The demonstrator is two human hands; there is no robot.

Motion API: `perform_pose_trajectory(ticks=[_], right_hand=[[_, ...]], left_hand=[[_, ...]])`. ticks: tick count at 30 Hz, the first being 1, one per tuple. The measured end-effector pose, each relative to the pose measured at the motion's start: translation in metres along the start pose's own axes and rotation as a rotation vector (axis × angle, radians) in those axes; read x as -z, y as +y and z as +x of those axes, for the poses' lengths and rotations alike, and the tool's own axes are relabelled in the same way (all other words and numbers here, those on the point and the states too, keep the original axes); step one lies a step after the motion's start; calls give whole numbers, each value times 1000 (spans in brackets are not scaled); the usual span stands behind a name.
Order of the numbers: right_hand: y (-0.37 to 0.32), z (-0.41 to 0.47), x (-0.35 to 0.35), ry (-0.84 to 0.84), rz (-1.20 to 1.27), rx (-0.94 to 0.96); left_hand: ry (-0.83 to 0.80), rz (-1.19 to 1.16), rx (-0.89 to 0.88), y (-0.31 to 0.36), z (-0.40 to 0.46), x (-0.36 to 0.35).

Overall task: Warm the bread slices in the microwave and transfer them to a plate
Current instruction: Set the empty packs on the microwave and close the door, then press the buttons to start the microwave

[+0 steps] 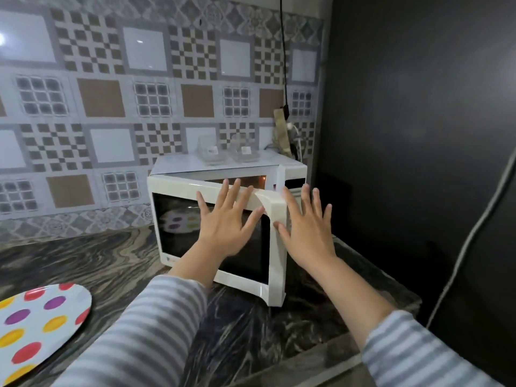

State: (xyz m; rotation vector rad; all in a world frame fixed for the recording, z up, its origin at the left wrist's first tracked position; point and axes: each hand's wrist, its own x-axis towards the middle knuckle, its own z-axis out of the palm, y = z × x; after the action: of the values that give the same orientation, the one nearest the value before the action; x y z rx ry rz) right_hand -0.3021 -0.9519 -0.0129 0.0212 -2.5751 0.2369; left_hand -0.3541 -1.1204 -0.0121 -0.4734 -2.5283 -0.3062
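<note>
Both hands are spread flat with fingers wide apart, holding nothing. The left hand (227, 219) lies palm-down against the dark glass of the microwave door (217, 238), its fingertips reaching the cream upper frame. The right hand (305, 224) is just past the door's free right edge, thumb close to or touching that edge; whether the palm touches anything cannot be told. Striped grey-and-white sleeves (145, 331) cover both forearms, and the right one is cut off by the lower picture edge.

The microwave (223, 166) is a glossy white box with rounded corners, standing on the tabletop (92, 261) against the wall. Its door stands partly ajar, hinged on the left, and a warm orange glow shows through the gap above it. The cavity is almost wholly hidden behind the door and the hands, so the bread slices cannot be seen; whether they lie inside cannot be told. The control panel at the right is mostly hidden behind the right hand.

A round plate (39, 328), white with red, yellow and purple dots, lies bare on the tabletop at the lower left, partly cut off by the frame; its reflection shows faintly in the door glass. The tabletop is a polished dark stone with wavy grey veining. Two small clear containers (229, 155) rest on top of the microwave, their contents too blurred to tell. Patterned grey, white and brown tiles (111, 93) cover the wall, and a black cable (284, 51) hangs down at the corner.
</note>
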Motion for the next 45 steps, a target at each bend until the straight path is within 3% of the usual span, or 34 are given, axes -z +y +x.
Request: perform_pose_trajectory(ticks=[9,20,30,37,45], right_hand=[[80,120,-50,-108,59,113],[116,215,-101,-128,38,330],[124,234,-124,3,11,429],[125,233,-122,-2,-8,482],[129,235,-126,40,-52,527]], left_hand=[[1,163,141,19,81,-55],[-12,311,256,15,137,-104],[88,259,275,14,148,-141],[72,78,261,38,92,-220],[46,165,278,35,91,-246]])
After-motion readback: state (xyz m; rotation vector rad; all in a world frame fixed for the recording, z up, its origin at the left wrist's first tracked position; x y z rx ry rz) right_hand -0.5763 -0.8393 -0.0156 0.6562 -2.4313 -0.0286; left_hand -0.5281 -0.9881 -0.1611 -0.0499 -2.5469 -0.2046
